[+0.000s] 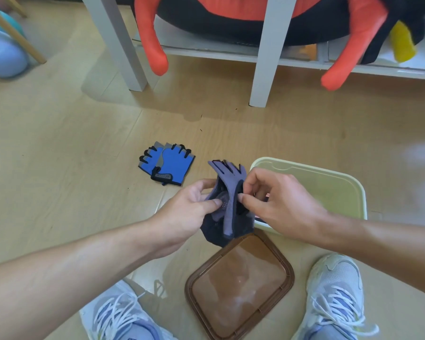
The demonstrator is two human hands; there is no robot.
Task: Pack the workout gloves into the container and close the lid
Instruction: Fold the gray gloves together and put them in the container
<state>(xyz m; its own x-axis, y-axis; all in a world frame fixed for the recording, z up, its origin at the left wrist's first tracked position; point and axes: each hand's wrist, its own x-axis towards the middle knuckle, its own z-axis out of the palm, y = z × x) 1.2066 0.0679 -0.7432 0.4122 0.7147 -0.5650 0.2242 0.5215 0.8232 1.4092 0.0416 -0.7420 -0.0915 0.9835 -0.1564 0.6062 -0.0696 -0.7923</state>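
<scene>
Both my hands hold a pair of purple-grey and dark navy workout gloves above the floor. My left hand pinches them from the left, my right hand from the right. Just right of them stands the pale green container, open, its inside partly hidden by my right hand. Its brown lid lies flat on the floor between my shoes. A pair of blue fingerless gloves lies on the wooden floor to the left, apart from my hands.
White table legs and a low white shelf stand ahead, with a red and black plush toy on it. A wooden stand leg and a light blue object are at the far left. My two shoes flank the lid.
</scene>
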